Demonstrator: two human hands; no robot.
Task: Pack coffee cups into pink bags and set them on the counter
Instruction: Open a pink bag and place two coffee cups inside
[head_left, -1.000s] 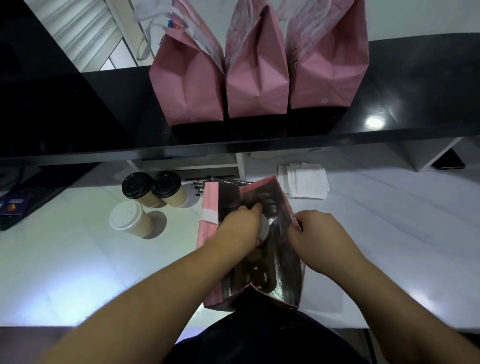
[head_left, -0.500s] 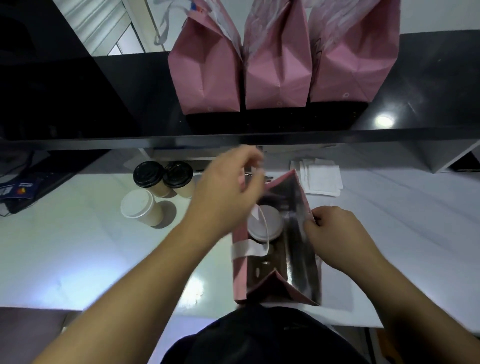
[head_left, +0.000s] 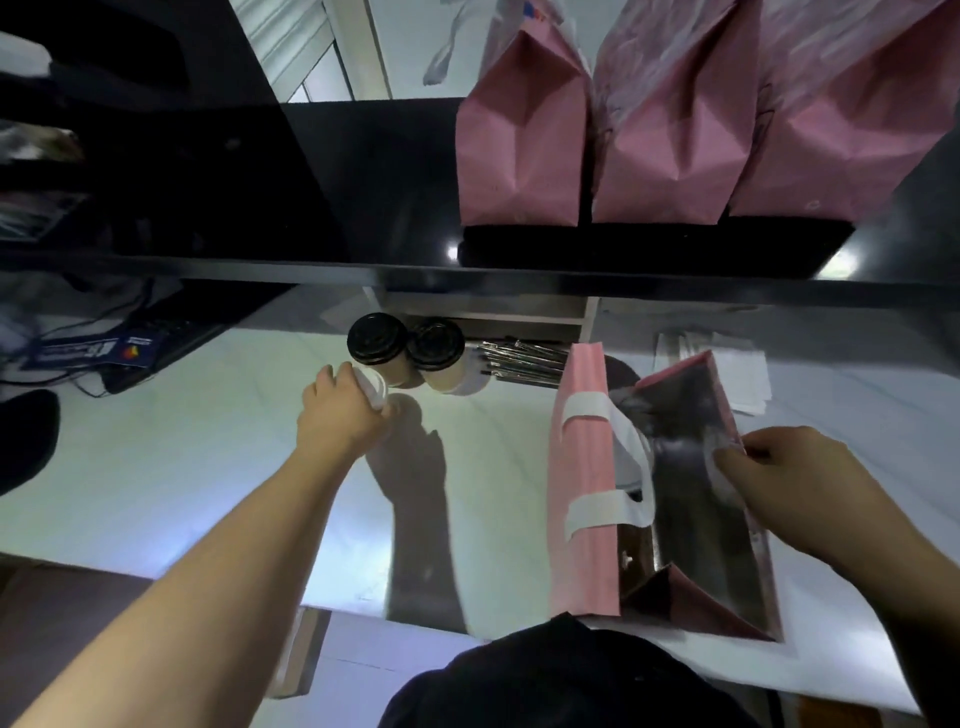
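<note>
Now, left grip (head_left: 343, 410) round white-lidded cup (head_left: 375, 388).

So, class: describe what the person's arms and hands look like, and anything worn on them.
Both forearms are bare to the frame edge, with no sleeves showing. The left hand and right hand wear no gloves, rings, watch or bands that can be seen. A dark garment covers the torso.

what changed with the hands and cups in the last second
The left hand came out of the open pink bag, where it had set a white-lidded cup, swung left and now grips the white-lidded cup on the table. The right hand still pinches the bag's rim, holding it open. The two black-lidded cups and the three bags on the counter stayed put.
</note>
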